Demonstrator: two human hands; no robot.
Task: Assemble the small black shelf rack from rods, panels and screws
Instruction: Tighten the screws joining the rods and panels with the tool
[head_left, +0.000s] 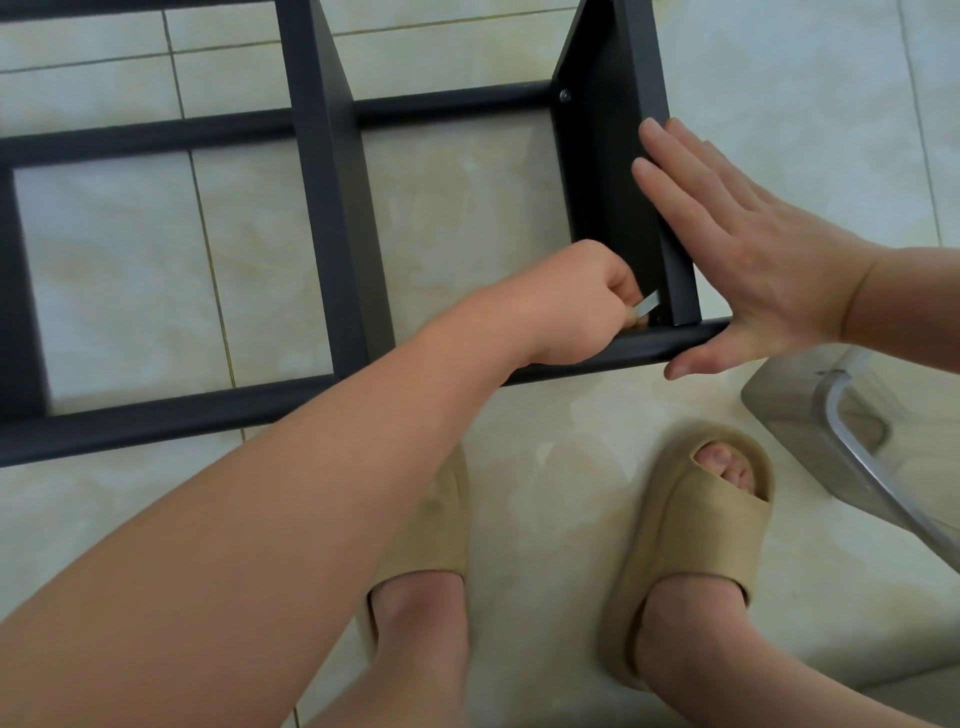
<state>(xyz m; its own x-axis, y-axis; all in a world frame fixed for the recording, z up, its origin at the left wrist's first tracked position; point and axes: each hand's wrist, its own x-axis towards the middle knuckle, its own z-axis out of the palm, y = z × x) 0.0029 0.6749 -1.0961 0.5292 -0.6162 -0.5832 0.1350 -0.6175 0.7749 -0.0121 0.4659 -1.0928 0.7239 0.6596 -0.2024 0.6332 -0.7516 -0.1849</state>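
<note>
1. The left hand (587, 301) is clenched around a small flat silver metal key (648, 305). The key's tip meets the inner face of the upright black end panel (608, 187), low down and just above the near black round rod (208, 415). The screw it presumably drives is hidden behind the tool and fingers
2. The right hand (753, 249) is released and flat. Its straight fingers press on the outer face of that end panel and its thumb lies along the tip of the near rod, bracing the joint
3. The small black shelf rack (337, 234) lies on its side on the pale glossy tiled floor (571, 426), its near right corner between the two hands. No edge of the floor is in view. At the far right corner a silver screw head (565, 95) already sits in the end panel where the far black rod (441, 106) joins it
4. The parts look stiff and fairly light, with a smooth painted finish that is likely slippery. Until this screw is tight the corner may wobble, so it is best held flat on the panel beside the joint, not mid-rod. The thin key looks easy to lose grip of
5. No brand, label or writing can be read
6. Nearer the person are beige foam slippers (691, 519), and to the right a clear greyish plastic piece with a chrome tube (831, 410)
</note>
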